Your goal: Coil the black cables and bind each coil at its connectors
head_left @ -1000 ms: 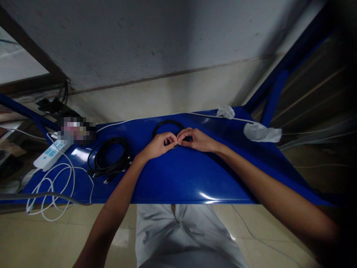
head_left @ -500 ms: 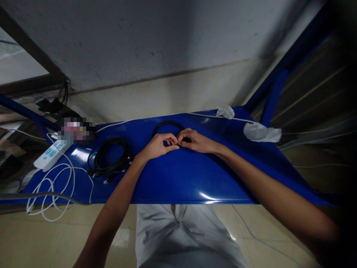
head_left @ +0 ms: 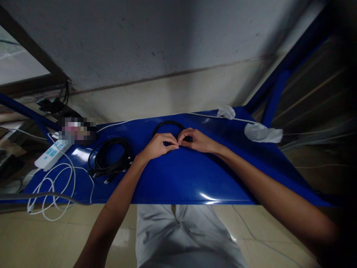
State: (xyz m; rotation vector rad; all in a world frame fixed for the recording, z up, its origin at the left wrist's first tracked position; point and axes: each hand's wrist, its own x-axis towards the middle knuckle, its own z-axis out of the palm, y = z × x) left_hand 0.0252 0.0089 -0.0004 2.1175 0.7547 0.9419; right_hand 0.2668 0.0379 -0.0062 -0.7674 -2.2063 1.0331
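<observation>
A coiled black cable (head_left: 168, 123) lies on the blue table (head_left: 178, 178), its near part hidden behind my hands. My left hand (head_left: 161, 144) is closed in a pinch at the near side of this coil. Facing it, my right hand (head_left: 196, 140) is pinched too, and the fingertips of both hands meet. What sits between the fingertips is too small to make out. To the left of my left hand rests a second coil of black cable (head_left: 110, 158), with its connector ends toward me.
A white power strip (head_left: 50, 154) and a loose white cable (head_left: 73, 178) lie at the left, the cable hanging over the front edge. Crumpled white plastic pieces (head_left: 262, 133) sit at the back right. Blue frame posts (head_left: 276, 96) rise at the table's sides, with a wall (head_left: 156, 85) behind.
My fingertips have shifted slightly against each other, and the fingers of my right hand have curled a little differently. The cables have stayed in place.
</observation>
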